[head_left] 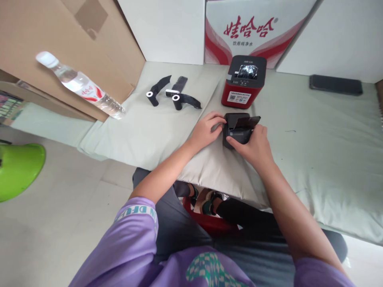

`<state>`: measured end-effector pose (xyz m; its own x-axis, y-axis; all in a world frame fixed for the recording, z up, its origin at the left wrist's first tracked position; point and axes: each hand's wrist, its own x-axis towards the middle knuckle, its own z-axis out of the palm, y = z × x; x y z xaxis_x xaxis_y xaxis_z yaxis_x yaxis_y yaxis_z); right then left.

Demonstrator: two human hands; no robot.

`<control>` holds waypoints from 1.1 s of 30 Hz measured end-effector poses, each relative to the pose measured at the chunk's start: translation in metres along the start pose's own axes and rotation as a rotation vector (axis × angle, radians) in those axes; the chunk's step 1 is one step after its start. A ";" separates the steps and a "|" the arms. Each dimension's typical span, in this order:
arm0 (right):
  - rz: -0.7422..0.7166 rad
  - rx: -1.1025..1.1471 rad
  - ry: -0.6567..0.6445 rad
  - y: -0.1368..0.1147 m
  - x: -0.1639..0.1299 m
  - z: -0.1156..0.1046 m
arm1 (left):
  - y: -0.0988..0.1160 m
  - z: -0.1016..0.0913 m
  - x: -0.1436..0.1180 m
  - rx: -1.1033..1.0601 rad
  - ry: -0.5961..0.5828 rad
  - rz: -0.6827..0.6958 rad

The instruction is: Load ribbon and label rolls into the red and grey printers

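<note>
A small black box-shaped device (241, 137) rests on the pale cloth in front of me. Its thin dark flap (247, 122) stands raised and tilted. My left hand (207, 129) is at the device's upper left edge, index finger and thumb curled close together against it. With the thumb on the front face and the fingers around the right side, my right hand (259, 145) grips the device; some fingertips are hidden behind the flap. Just behind stands a red printer (239, 93) with a black top, a printed label on its front and shiny material in its top window.
Two small rolls with black strips (177, 103) and a dark strip-like piece (180, 84) lie left. A water bottle (85, 89) leans near a cardboard box (98, 44). A black phone-like slab (335, 85) lies right, and a printed carton (254, 28) stands behind.
</note>
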<state>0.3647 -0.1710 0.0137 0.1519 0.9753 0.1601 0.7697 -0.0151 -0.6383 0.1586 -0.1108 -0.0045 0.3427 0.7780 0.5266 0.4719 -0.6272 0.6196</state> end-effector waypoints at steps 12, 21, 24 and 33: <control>-0.073 0.055 -0.035 0.002 0.007 -0.005 | -0.031 0.017 0.005 -0.020 -0.064 -0.094; -0.242 0.123 0.110 0.002 0.007 -0.007 | -0.028 0.014 0.005 -0.063 -0.010 -0.147; -0.341 0.233 0.146 0.007 0.003 -0.011 | -0.019 0.011 0.007 -0.029 -0.016 -0.140; -0.355 0.416 0.221 0.016 0.005 -0.003 | 0.019 -0.008 0.077 0.344 -0.427 -0.048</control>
<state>0.3795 -0.1674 0.0071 0.0892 0.8353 0.5426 0.4962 0.4350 -0.7513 0.1872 -0.0630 0.0522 0.5796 0.7960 0.1746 0.7089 -0.5982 0.3737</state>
